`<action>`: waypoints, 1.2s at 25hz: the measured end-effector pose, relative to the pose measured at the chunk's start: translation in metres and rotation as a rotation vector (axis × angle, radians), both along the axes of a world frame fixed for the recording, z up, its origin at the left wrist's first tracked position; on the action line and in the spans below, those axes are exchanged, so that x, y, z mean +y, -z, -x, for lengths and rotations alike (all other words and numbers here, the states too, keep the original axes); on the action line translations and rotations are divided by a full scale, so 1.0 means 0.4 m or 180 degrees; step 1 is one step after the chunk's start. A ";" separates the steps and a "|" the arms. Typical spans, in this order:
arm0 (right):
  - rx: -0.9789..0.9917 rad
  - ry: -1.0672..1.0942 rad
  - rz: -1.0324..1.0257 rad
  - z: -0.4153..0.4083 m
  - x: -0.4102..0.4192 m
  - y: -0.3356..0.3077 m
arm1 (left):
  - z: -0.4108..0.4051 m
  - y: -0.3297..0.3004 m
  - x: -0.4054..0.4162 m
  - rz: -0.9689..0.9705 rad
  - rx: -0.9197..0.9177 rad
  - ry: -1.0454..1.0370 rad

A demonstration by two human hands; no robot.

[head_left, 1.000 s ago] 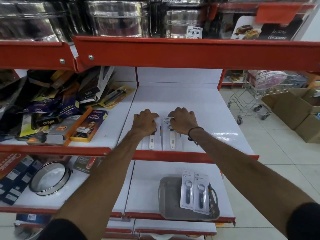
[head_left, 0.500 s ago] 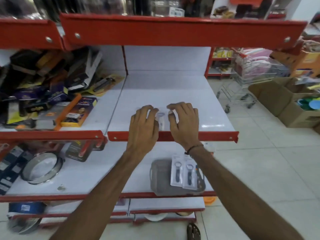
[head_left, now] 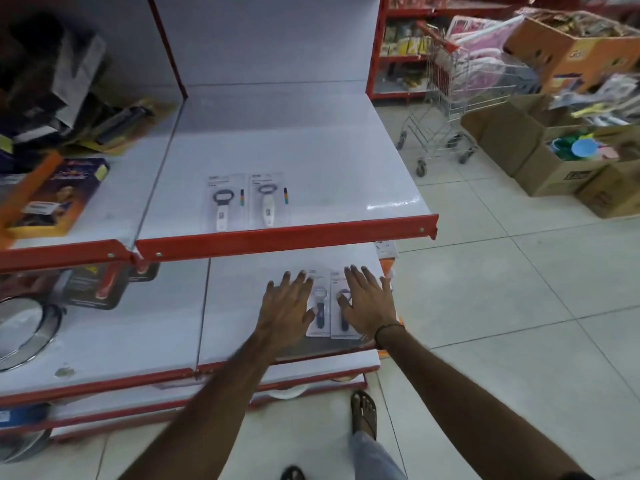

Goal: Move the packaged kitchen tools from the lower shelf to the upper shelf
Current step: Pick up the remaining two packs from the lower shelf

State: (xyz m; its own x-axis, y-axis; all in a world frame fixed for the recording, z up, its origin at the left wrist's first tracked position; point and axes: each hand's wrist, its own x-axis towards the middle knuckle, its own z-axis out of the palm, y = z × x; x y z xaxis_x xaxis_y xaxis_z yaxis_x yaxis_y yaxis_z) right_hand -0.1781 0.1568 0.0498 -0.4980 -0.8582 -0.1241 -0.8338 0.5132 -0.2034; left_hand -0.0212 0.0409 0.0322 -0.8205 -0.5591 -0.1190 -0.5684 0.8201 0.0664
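Both hands have dropped from the upper shelf (head_left: 294,140) to the lower shelf (head_left: 242,282) since a second ago, leaving two packaged bottle openers (head_left: 247,200) lying flat, side by side, near the upper shelf's red metal lip. Each sits on a glossy white card under clear plastic, its oval loop towards the back and its pale handle towards the lip. On the smooth white lower shelf lie two more carded openers with dark handles (head_left: 330,311), touching each other. The left hand (head_left: 287,308) and right hand (head_left: 369,304) flank this pair, fingers spread flat, thumbs resting on the cards. Neither hand grips anything. A dark band circles the right wrist.
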 end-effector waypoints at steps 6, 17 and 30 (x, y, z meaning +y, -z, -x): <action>0.0043 -0.0237 -0.0658 0.110 -0.071 0.099 | 0.114 0.061 -0.059 0.0372 -0.0257 0.0195; -0.0156 -0.0366 0.0162 0.130 -0.091 0.014 | 0.168 0.027 -0.102 0.0118 0.0223 0.0257; 0.0443 -0.0806 0.1595 -0.021 0.054 -0.285 | -0.034 -0.345 0.086 0.0570 0.1213 0.0236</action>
